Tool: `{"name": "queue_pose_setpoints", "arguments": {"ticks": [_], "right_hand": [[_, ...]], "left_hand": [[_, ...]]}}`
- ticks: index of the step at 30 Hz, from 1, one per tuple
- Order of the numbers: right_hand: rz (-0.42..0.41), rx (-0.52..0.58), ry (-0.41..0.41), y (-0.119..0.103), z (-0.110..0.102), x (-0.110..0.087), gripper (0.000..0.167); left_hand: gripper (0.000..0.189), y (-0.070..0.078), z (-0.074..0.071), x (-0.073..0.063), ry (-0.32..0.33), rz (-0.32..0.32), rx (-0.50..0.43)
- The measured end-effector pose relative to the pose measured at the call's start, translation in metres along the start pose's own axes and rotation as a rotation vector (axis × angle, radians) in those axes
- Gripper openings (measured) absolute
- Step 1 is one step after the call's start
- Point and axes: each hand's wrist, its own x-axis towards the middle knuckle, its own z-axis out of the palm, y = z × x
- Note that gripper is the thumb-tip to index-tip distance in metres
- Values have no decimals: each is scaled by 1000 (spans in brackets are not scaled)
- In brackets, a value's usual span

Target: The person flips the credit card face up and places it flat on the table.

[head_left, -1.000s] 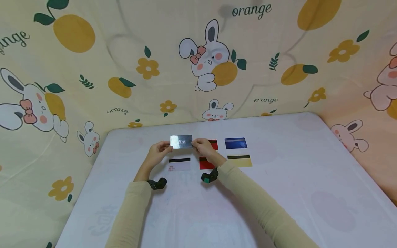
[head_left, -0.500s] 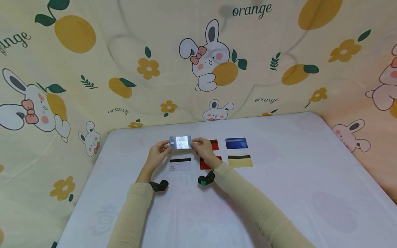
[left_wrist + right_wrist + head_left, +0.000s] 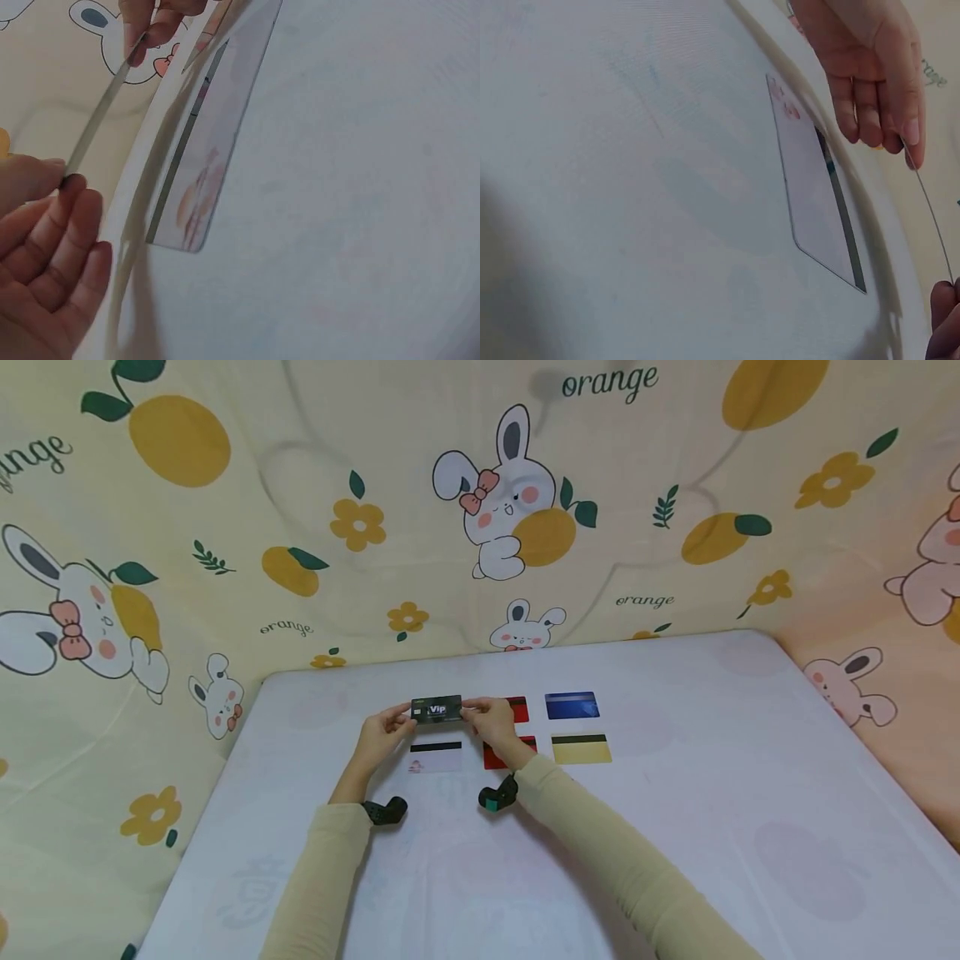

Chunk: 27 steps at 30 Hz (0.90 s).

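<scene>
You face a cream backdrop (image 3: 420,410) printed with white rabbits (image 3: 517,493), oranges (image 3: 180,441), mustard flowers (image 3: 357,525), green leaves (image 3: 107,407) and cursive "orange" lettering (image 3: 609,382). Note shallow creases across its surface and a peach tint at your right. Below it, you have a white-covered table (image 3: 697,860) with rounded far corners and faint printed marks (image 3: 810,870). Lighting is soft.

Black card (image 3: 437,710), small print illegible; upper red card (image 3: 521,711), partly behind right hand (image 3: 491,720)
</scene>
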Motion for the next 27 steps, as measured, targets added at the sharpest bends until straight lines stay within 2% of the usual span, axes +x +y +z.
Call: {"name": "queue_pose_setpoints", "arguments": {"ticks": [6,15,21,27], "right_hand": [[-4,-36,-23,2,2,-2,25],[21,-82,-103,-1,3,-4,31],[52,-102,-145,-3,1,-3,34],[41,-132,-167,-1,-1,0,34]], "left_hand": [[41,-6,0,1,2,-15,49],[39,-10,0,4,16,9,80],[39,-10,3,6,-5,-27,103],[38,-9,5,6,-3,-40,114]]}}
